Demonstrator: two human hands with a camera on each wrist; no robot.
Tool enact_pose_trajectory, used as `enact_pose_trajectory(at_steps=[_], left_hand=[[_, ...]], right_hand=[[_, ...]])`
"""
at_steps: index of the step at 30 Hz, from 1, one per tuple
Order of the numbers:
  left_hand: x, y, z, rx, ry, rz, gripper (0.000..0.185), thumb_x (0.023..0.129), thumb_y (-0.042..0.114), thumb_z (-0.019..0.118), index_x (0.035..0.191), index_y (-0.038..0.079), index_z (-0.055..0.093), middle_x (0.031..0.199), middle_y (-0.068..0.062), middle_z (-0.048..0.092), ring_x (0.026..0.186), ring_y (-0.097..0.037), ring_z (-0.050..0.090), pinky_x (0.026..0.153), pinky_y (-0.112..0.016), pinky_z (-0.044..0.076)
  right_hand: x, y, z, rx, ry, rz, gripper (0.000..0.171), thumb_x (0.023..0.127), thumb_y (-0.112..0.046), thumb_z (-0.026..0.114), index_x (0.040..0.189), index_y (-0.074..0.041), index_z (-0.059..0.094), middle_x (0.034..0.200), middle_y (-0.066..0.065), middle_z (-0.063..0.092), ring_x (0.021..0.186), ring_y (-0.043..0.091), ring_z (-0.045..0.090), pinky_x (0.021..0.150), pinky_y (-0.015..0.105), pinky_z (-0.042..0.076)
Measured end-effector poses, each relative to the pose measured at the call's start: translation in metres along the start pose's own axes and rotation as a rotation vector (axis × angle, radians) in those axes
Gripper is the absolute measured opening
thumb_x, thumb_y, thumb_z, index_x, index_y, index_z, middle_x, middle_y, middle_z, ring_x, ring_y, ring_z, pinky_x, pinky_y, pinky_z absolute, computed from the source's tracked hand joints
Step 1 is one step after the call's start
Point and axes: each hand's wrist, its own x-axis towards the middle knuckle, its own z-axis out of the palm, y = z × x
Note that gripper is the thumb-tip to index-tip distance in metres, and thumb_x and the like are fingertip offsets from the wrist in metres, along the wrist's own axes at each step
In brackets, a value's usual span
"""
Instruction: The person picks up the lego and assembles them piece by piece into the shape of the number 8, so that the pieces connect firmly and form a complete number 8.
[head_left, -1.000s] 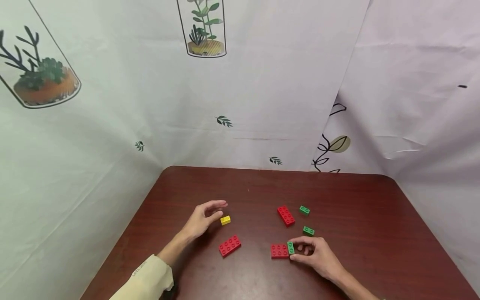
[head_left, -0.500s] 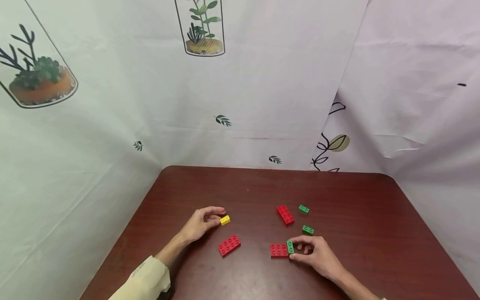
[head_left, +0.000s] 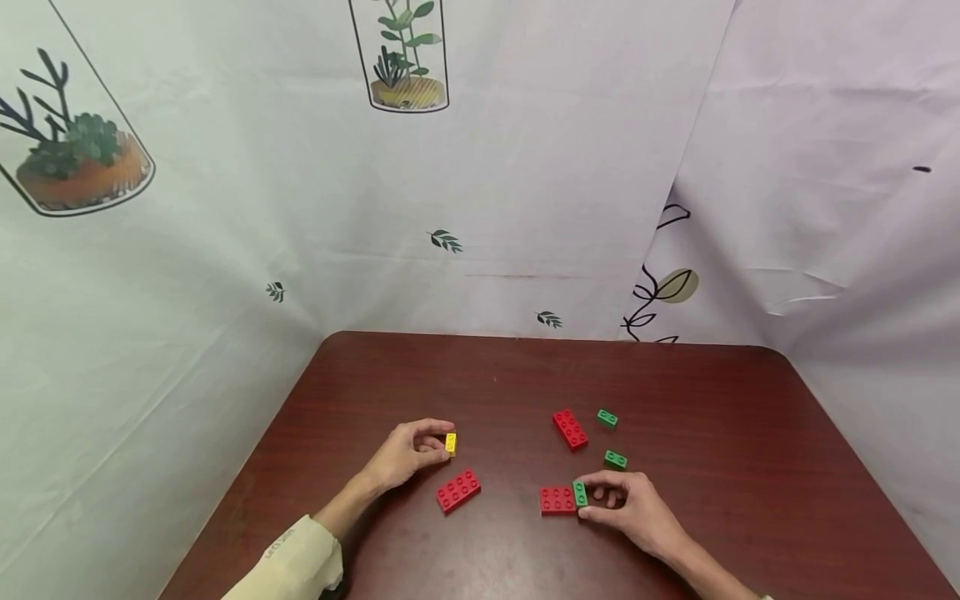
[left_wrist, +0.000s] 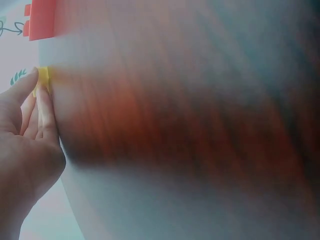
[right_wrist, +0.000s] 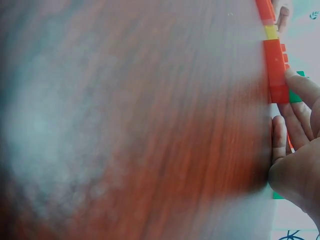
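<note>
My left hand [head_left: 403, 454] pinches a small yellow brick [head_left: 451, 444] between thumb and fingers, above the dark wooden table or on it. In the left wrist view, the yellow brick [left_wrist: 43, 76] shows at the fingertips. My right hand [head_left: 633, 510] pinches a small green brick [head_left: 581, 493] that sits across the right end of a red brick [head_left: 557, 501]. The right wrist view shows the green brick [right_wrist: 296, 89] on the studded side of the red brick [right_wrist: 275, 70]; my fingers partly cover it. Whether its studs are fully pressed in cannot be seen.
Another red brick [head_left: 459, 491] lies just in front of my left hand. A third red brick [head_left: 570, 430] lies farther back, near two loose green bricks [head_left: 607, 418]. The brown table [head_left: 480, 375] meets white printed cloth [head_left: 525, 208] behind and at the sides.
My left fingers have closed on the yellow brick and turned it, so its long side now points away from me. The right hand has stayed on the green brick.
</note>
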Motion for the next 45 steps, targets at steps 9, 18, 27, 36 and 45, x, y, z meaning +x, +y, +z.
enact_pose_trajectory(at_steps=[9,18,27,36,45], left_hand=[[0.0,0.002,0.003,0.036,0.032,0.0,0.042,0.09,0.006,0.085,0.13,0.003,0.072,0.109,-0.007,0.074,0.089,-0.019,0.069,0.075,-0.022,0.055],[-0.004,0.005,0.003,0.057,0.033,0.008,0.043,0.088,0.006,0.087,0.129,0.004,0.072,0.103,-0.005,0.073,0.088,-0.02,0.068,0.076,-0.022,0.056],[-0.007,0.003,0.006,0.083,0.048,0.003,0.041,0.087,0.008,0.088,0.126,0.006,0.074,0.097,-0.003,0.071,0.085,-0.019,0.066,0.074,-0.022,0.055],[-0.007,0.008,0.008,0.072,0.069,-0.007,0.036,0.089,0.012,0.087,0.123,0.006,0.076,0.101,-0.003,0.073,0.087,-0.019,0.068,0.076,-0.023,0.056],[0.004,0.03,0.005,0.045,0.104,0.017,0.035,0.091,0.013,0.086,0.124,0.008,0.075,0.115,-0.007,0.075,0.1,-0.022,0.074,0.083,-0.029,0.06]], right_hand=[[0.0,-0.002,-0.002,-0.011,0.006,-0.006,0.031,0.087,-0.019,0.09,0.114,-0.011,0.08,0.091,0.002,0.066,0.074,0.007,0.056,0.063,0.024,0.049],[-0.001,-0.003,-0.002,-0.004,0.003,0.004,0.031,0.087,-0.019,0.09,0.115,-0.011,0.08,0.092,0.003,0.065,0.074,0.007,0.055,0.064,0.024,0.049],[-0.004,-0.004,0.001,0.014,-0.004,-0.007,0.03,0.087,-0.02,0.09,0.114,-0.011,0.079,0.093,0.005,0.065,0.075,0.008,0.055,0.064,0.024,0.049],[-0.005,-0.004,0.001,0.01,-0.003,-0.012,0.031,0.087,-0.02,0.09,0.114,-0.01,0.079,0.093,0.004,0.065,0.075,0.007,0.054,0.064,0.024,0.048],[-0.004,-0.006,0.003,0.007,-0.022,0.026,0.033,0.088,-0.02,0.088,0.118,-0.008,0.077,0.096,0.006,0.065,0.076,0.009,0.054,0.065,0.026,0.048]])
